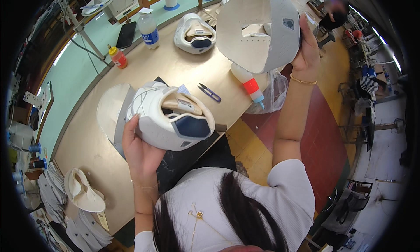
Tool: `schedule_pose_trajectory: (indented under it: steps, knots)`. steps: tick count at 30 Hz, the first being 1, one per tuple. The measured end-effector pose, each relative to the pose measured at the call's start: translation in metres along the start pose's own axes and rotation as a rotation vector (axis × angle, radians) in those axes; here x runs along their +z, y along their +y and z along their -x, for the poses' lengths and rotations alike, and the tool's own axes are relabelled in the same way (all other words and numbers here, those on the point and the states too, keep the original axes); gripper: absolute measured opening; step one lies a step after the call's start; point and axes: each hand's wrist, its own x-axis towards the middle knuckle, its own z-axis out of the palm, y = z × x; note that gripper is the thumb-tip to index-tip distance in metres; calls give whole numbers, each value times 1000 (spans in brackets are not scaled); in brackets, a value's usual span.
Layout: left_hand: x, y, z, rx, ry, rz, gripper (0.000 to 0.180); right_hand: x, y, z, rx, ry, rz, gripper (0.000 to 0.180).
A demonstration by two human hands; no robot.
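My left hand (pixel 142 151) is closed on the heel side of a white stitched shoe upper (pixel 153 131), its opening toward me with a beige lining and a dark blue heel patch. Raised at the upper right, my right hand (pixel 305 48) grips the edge of an unfolded shoe upper piece (pixel 280 46), pale inside with a grey outer band and a small dark emblem. Between the two on the table lie thread snips (pixel 210 92) with dark blue handles. Below the raised piece lies a squeeze bottle (pixel 250 85) with a red band and light blue tip.
Another white shoe upper (pixel 197 29) stands farther back, beside a clear drink bottle (pixel 148 31). A small red bottle (pixel 117 57) and a dark phone (pixel 127 34) are at the left. Nearer lie a cream lining (pixel 83 190) and stacked grey pieces (pixel 85 232).
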Motion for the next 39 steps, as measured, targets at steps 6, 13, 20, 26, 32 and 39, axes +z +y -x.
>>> schedule_pose_trajectory:
  steps: [6, 13, 20, 26, 32, 39]
  knots:
    - [6, 4, -4, 6, -29, -5, 48, -8, 8, -7, 22, 9, 20, 37]
    - [20, 9, -34, -72, -171, 40, 40, 11, 13, 14, -38, 46, 409, 42]
    - [36, 11, -51, -54, -110, 2, 42, 51, 39, 6, 18, -56, 757, 45]
    - [37, 23, -71, -5, -51, -12, 40, 61, 58, -4, 109, -111, 882, 45]
    - [-2, 53, -90, -183, -465, 335, 37, 72, 66, -14, 86, -112, 921, 47]
    - [-9, 55, -88, -203, -467, 353, 34, 96, 74, -13, 88, -28, 930, 46]
